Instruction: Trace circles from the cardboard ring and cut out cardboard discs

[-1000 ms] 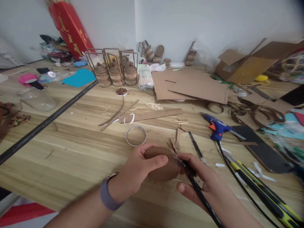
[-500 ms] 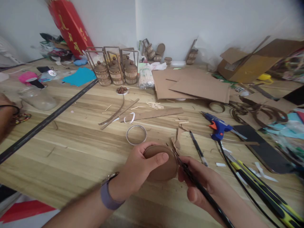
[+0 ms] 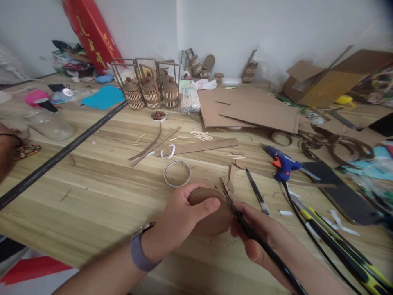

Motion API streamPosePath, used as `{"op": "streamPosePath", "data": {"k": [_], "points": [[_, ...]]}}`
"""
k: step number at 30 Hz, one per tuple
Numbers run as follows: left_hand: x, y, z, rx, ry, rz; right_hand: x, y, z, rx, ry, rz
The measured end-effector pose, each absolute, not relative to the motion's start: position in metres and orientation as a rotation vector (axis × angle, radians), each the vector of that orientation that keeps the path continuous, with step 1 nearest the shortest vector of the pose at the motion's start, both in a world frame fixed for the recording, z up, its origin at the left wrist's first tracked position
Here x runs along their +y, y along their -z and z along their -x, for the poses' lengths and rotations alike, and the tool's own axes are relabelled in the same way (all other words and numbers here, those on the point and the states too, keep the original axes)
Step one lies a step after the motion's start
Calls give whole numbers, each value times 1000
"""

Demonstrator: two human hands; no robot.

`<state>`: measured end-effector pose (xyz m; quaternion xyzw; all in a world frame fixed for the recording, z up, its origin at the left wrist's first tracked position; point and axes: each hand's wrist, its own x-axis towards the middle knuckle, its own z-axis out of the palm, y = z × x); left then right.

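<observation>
My left hand (image 3: 187,217) is closed on a round brown cardboard disc (image 3: 211,221), with the thumb lying across its top. My right hand (image 3: 260,233) grips a pair of black-handled scissors (image 3: 264,243). Their blades are parted at the disc's right upper edge, beside a torn scrap of cardboard (image 3: 231,177). Just beyond my left hand lies a roll of tape (image 3: 177,173). A black pen (image 3: 257,191) rests to the right of the scrap.
A blue glue gun (image 3: 284,164), a yellow-black cutter knife (image 3: 340,250) and a dark phone (image 3: 340,192) lie right. Cardboard sheets (image 3: 245,108), small lidded baskets (image 3: 152,92) and a bowl of brown beads (image 3: 158,116) stand farther back. Another person's hand (image 3: 7,151) is at left.
The view has shifted very slightly. The disc stays in my left hand, and the scissors remain at its edge with little visible movement.
</observation>
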<state>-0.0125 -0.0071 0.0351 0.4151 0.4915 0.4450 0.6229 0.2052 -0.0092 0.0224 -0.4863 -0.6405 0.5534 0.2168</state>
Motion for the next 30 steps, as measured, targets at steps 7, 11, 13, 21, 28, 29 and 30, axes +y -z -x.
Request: {"op": "streamPosePath", "data": {"k": [7,11,13,21,28,29,30], "points": [[-7,-37,13,1155,-1009,-976,-12,-40,-199,-1828,-1485,1239],[-5,-38,13,1141,-992,-944,-13,-51,-193,-1812,-1540,1234],[-5,-39,12,1144,-991,-932,-12,-52,-192,-1824,-1549,1244],[-6,-40,12,1171,-976,-935,-14,-48,-190,-1803,-1481,1263],[-4,-40,12,1185,-970,-927,-12,-50,-192,-1861,-1501,1231],[-4,-40,12,1182,-969,-922,-11,-51,-192,-1872,-1505,1237],[-4,-40,12,1180,-965,-918,-11,-52,-192,-1881,-1508,1242]]}}
